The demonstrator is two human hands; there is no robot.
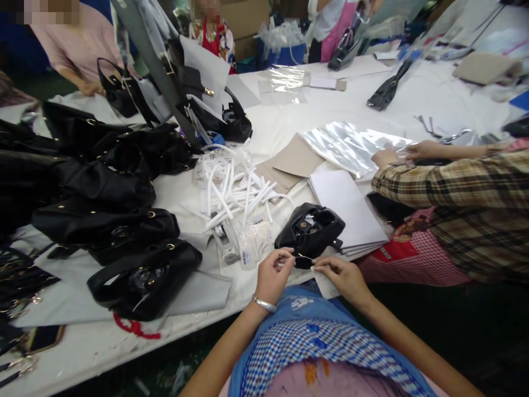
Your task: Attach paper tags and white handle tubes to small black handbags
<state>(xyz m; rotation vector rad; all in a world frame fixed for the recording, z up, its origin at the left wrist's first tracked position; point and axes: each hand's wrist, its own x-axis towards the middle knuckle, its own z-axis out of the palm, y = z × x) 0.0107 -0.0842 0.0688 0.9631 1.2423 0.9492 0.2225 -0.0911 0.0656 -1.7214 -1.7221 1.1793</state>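
Observation:
A small black handbag (311, 227) lies at the table's near edge, just in front of me. My left hand (273, 273) and my right hand (343, 275) are close together right below it, each pinching one end of a thin string or tag loop (305, 257) stretched between them. A white tag or paper piece (328, 288) sits under my right hand. A silver bracelet circles my left wrist. What the string is attached to is too small to tell.
Several black handbags (124, 231) crowd the left of the white table (82, 342). White tube-like pieces (237, 190) and bagged tags (252, 245) lie in the middle. White sheets (345, 204), tan cards (295, 157) and clear plastic bags (347, 146) lie right, where a plaid-sleeved person's hand (388, 157) works. Other people stand at the back.

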